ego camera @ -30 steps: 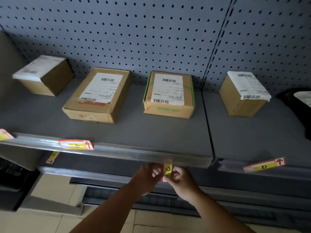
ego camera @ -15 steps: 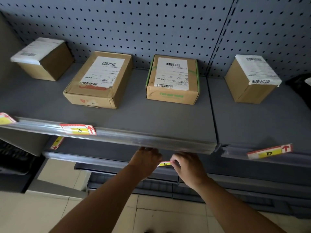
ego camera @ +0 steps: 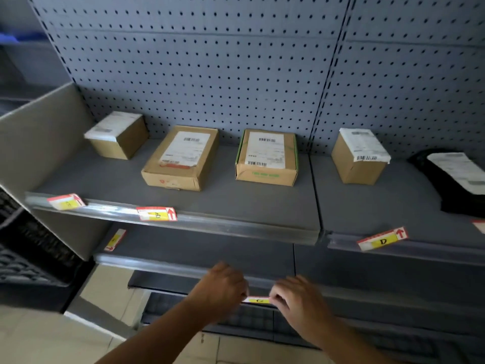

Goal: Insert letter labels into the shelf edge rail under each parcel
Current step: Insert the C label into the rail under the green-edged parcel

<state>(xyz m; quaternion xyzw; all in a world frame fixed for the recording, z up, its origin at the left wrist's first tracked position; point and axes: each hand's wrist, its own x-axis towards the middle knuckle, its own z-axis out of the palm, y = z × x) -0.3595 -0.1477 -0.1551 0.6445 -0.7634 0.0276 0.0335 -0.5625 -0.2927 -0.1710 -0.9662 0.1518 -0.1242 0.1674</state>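
My left hand (ego camera: 223,290) and my right hand (ego camera: 296,298) pinch the two ends of a small yellow and red letter label (ego camera: 258,300), held flat well below the shelf edge rail (ego camera: 236,227). The rail carries a label at its left end (ego camera: 66,201) and a label marked B (ego camera: 157,214). A label marked D (ego camera: 382,240) sits tilted in the right shelf's rail. Several cardboard parcels stand on the shelf: a small box (ego camera: 118,135), a flat box (ego camera: 181,158), a green-taped box (ego camera: 266,157) and a small box at right (ego camera: 359,156). No label sits below the green-taped box.
A black bag with a white slip (ego camera: 456,179) lies at the far right, with part of another label (ego camera: 480,225) below it. A loose label (ego camera: 114,240) lies on the lower shelf. A grey side panel (ego camera: 39,153) stands at left, beside dark crates (ego camera: 29,258). Pegboard backs the shelves.
Both hands have dropped away from the rail with the label, now stretched flat between them rather than upright. The view has tilted up, showing more pegboard.
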